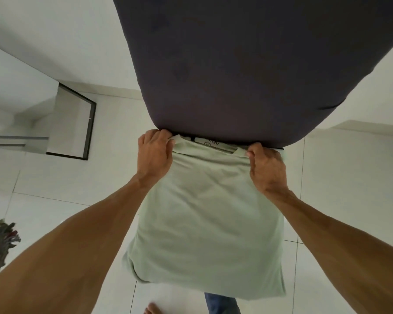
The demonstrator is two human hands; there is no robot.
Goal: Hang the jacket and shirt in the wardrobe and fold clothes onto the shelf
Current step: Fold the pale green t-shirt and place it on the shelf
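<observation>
Your left hand [156, 152] grips the pale green shirt [204, 223] at its far left shoulder, fingers curled into the cloth. Your right hand [267, 168] pinches the far right shoulder. The collar touches the near edge of the dark padded surface [247, 64]. The shirt body hangs over the white tile floor [55, 177].

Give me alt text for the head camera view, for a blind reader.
Seen from above, the left hand and right hand grip the top corners of a pale green T-shirt at the edge of a dark mattress, above white floor tiles.
</observation>
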